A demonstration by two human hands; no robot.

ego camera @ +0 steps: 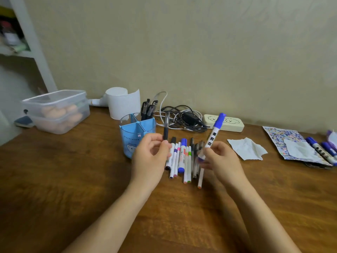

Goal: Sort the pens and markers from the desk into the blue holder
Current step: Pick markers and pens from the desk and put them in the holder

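A blue holder (pixel 134 136) with divided compartments stands on the desk, and several black pens (pixel 148 109) sit in its back right compartment. My left hand (pixel 150 155) grips a black pen (pixel 166 126) upright, just right of the holder. My right hand (pixel 219 158) holds a blue-capped white marker (pixel 215 129) tilted up to the right. Between my hands lies a row of several pens and markers (pixel 183 158) on the wood.
Behind the holder are a paper roll (pixel 122 102), tangled cables (pixel 184 118) and a cream case (pixel 229 123). Clear lidded boxes (pixel 56 111) stand at the left. A crumpled tissue (pixel 247 148), a patterned sheet (pixel 290 143) and blue markers (pixel 321 151) lie at the right.
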